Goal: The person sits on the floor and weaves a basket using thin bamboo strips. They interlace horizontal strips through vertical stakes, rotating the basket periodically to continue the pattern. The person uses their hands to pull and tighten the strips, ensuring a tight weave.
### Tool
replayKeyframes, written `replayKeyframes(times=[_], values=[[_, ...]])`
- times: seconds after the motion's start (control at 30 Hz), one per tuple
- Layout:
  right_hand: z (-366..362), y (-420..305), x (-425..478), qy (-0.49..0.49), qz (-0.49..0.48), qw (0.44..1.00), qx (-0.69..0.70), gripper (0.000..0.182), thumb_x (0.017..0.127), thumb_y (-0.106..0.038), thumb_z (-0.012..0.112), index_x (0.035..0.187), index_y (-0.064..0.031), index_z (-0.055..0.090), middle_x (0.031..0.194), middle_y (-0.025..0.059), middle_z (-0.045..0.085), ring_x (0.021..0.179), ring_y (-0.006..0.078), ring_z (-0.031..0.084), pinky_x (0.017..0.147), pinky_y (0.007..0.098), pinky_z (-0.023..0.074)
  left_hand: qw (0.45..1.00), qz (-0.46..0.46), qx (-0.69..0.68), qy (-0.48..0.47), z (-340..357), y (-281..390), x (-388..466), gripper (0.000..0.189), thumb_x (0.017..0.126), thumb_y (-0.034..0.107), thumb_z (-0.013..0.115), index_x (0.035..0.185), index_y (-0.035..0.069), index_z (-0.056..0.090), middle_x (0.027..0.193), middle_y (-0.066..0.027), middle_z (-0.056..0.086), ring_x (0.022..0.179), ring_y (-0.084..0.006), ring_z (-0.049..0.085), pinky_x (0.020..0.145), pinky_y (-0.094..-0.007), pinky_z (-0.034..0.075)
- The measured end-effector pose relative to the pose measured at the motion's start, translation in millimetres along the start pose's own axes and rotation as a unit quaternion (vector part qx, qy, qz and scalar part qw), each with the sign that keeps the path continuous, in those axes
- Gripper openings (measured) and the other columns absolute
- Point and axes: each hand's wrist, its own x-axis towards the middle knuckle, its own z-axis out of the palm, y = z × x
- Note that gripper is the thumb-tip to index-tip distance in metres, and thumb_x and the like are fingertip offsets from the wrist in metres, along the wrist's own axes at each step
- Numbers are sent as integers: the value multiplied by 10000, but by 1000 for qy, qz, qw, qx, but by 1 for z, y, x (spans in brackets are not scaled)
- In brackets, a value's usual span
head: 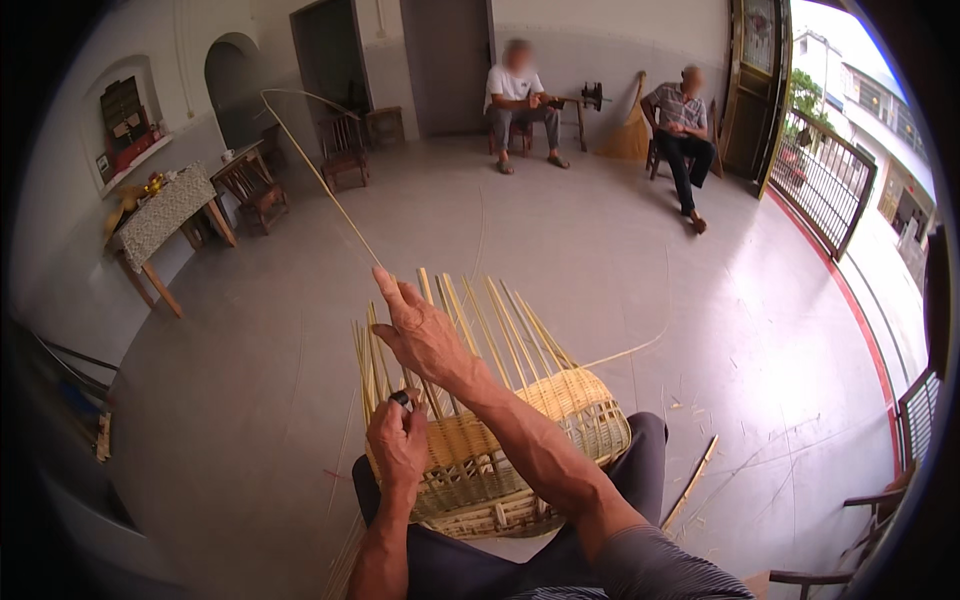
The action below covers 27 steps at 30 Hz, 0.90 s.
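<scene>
A partly woven basket (585,394) of bamboo-like strips lies across my lap, its upright stakes (517,337) pointing away from me. My left hand (399,442), with a black band around a finger, grips the woven edge at the left among the stakes. Above the stakes, my right hand (427,337) reaches across to the left. It holds a long thin weaving strip (322,180) that rises from the index fingertip and bends over at its far end; the grip itself is partly hidden. Another strip (626,352) trails from the basket's right end.
Two people sit on low seats by the far wall, one in a white shirt (517,86), one in a checked shirt (679,112). A cloth-covered table (169,214) and wooden chairs (255,191) stand left. Scraps and a split stick (690,480) lie on the floor. A gate (821,180) is at right.
</scene>
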Motion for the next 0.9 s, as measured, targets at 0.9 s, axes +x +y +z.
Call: replayKeyframes(times=[0.9], values=[[-38, 71, 20, -251, 248, 907, 230, 466, 904, -56, 589, 1364, 11, 551, 877, 172, 712, 715, 256, 723, 599, 346, 604, 979, 113, 149, -78, 29, 12, 4, 329, 802, 67, 734, 1116, 21, 645, 749, -119, 596, 660, -291, 630, 601, -433, 494]])
